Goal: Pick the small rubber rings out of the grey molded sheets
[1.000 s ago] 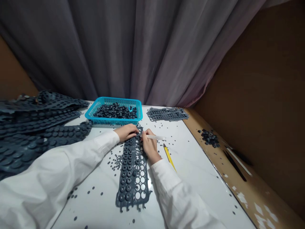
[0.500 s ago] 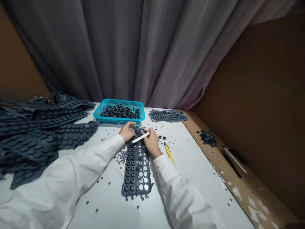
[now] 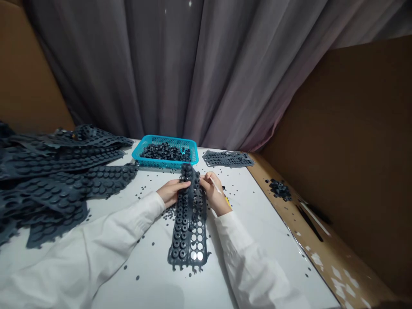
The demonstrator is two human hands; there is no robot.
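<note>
1. Dark studded strip (image 3: 189,219) lies mid-way between the worktop's (image 3: 273,227) sides, far end raised.
2. Left hand (image 3: 172,192) pinches its left edge.
3. Right hand (image 3: 215,196), at its right edge, holds a white tool (image 3: 215,184).
4. Blue basket (image 3: 165,163) stands near the worktop's far edge.

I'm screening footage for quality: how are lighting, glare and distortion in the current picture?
Head view: the brown right-hand panel is dim, the white tabletop brighter; head view: small glints atop the curtain; head view: sleeves look stretched toward the lower corners.
</note>
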